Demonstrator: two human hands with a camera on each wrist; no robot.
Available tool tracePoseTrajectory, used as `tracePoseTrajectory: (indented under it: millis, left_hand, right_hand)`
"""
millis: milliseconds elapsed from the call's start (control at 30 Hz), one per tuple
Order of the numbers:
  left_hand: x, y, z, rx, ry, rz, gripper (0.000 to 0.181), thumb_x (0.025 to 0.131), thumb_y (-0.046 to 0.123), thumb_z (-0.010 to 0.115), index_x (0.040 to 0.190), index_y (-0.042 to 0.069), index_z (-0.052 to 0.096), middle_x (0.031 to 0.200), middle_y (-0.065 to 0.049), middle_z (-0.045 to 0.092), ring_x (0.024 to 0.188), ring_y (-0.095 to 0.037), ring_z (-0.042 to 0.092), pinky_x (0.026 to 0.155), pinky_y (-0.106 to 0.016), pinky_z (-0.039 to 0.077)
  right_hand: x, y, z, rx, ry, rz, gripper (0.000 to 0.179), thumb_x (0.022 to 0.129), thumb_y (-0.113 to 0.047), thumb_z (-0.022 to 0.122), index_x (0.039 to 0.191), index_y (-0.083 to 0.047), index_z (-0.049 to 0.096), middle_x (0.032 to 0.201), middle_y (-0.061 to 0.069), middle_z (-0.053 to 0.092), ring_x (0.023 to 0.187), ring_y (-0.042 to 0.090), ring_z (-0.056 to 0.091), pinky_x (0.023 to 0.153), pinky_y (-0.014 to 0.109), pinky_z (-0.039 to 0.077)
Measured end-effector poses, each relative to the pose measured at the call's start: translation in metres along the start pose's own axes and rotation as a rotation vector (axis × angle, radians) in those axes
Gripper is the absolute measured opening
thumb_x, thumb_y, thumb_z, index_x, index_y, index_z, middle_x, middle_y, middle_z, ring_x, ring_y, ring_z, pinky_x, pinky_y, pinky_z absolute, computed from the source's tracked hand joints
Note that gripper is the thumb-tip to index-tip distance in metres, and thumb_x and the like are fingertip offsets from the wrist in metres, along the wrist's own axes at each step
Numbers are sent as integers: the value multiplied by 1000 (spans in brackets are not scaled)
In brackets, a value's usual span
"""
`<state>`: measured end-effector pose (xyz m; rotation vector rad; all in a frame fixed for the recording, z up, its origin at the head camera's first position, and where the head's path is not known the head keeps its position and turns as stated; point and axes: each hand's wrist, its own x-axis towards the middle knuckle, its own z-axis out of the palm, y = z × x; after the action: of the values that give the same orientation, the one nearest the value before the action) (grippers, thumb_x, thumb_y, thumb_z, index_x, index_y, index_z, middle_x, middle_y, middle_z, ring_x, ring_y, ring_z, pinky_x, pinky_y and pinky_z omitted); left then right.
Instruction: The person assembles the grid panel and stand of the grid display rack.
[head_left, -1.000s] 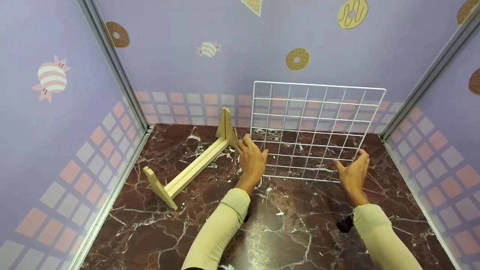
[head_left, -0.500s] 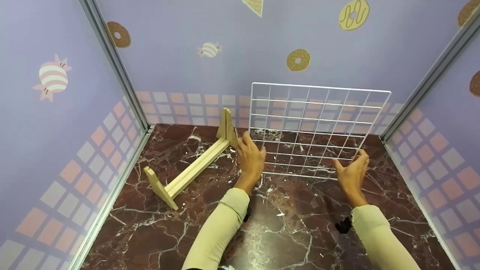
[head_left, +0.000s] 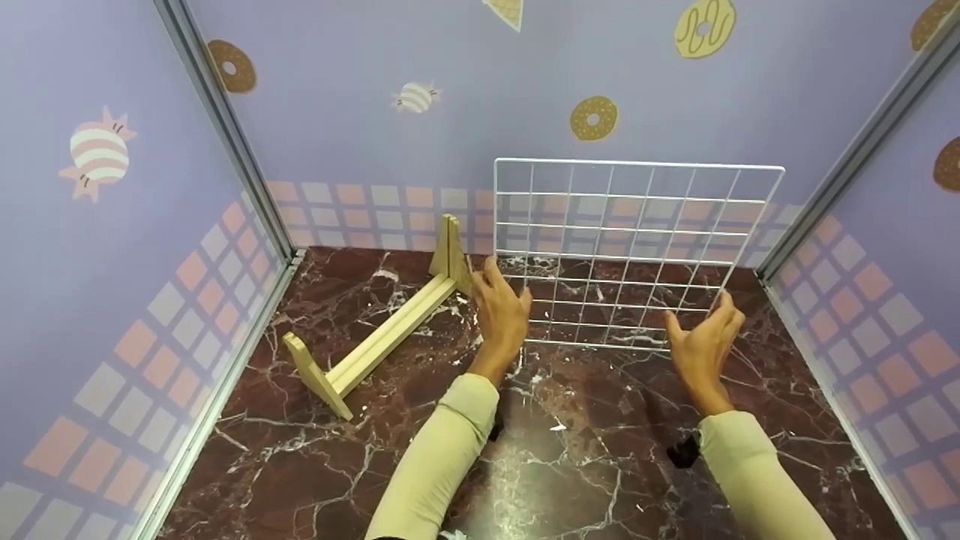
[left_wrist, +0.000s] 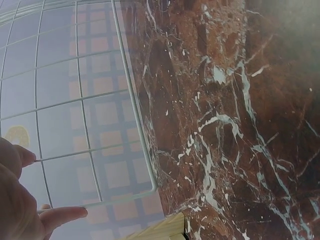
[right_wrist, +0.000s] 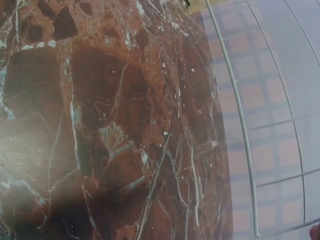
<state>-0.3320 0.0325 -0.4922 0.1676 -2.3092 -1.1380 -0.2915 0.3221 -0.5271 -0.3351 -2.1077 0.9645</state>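
Note:
A white wire grid panel stands nearly upright between my two hands in the head view. My left hand grips its left side wire, low down. In the left wrist view, the thumb and a finger of that hand meet around the wire near a corner. On the opposite side, my right hand holds the right side wire close to the bottom. Only a fingertip of it shows in the right wrist view, by the panel's corner. The lower wire hangs close over the dark marbled surface.
Left of the panel, a pale wooden stand has two upright ends joined by rails; its far end is right beside my left hand. Lilac patterned walls enclose the marbled surface at the back and both sides. Small white scraps lie about.
The panel has risen slightly and its top right corner has shifted a little outward. Both hands keep their hold, with little movement; the wooden stand stays put.

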Motion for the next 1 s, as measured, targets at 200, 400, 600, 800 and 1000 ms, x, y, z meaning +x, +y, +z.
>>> tracePoseTrajectory:
  millis: [200, 400, 600, 800, 1000]
  left_hand:
    - [0, 1, -2, 4, 9, 18, 76, 83, 19, 82, 146, 4, 41, 121, -19, 52, 112, -35, 59, 98, -44, 56]
    - [2, 4, -4, 23, 16, 36, 77, 83, 20, 82, 146, 3, 41, 120, -18, 52, 108, -34, 61, 90, -41, 59]
    - [0, 8, -4, 19, -21, 9, 78, 85, 20, 80, 149, 4, 39, 121, -19, 51, 109, -34, 60, 83, -40, 61]
    - [-1, 11, -4, 19, -39, 15, 81, 83, 20, 82, 150, 3, 39, 124, -21, 51, 114, -36, 58, 96, -44, 57]
    - [-3, 15, -2, 42, -43, 15, 80, 84, 22, 81, 149, 5, 39, 125, -19, 51, 113, -36, 60, 92, -43, 58]
  right_hand:
    - [-5, -1, 1, -33, 73, -80, 87, 79, -16, 84, 148, 7, 36, 131, 34, 38, 127, 47, 37, 114, 56, 31]
    - [-12, -11, 8, -36, 147, -192, 88, 79, -20, 83, 149, 4, 35, 132, 33, 37, 125, 50, 35, 111, 57, 29]
    - [-20, -32, 17, 0, 135, -296, 87, 77, -21, 84, 148, 0, 38, 132, 31, 37, 123, 49, 35, 110, 56, 29]
    - [-25, -58, 27, 36, 89, -396, 86, 75, -21, 84, 147, 0, 40, 134, 31, 38, 123, 49, 37, 109, 56, 30]
    - [-24, -79, 35, 16, 35, -421, 85, 77, -25, 85, 146, -3, 41, 139, 30, 36, 120, 47, 41, 105, 56, 36]
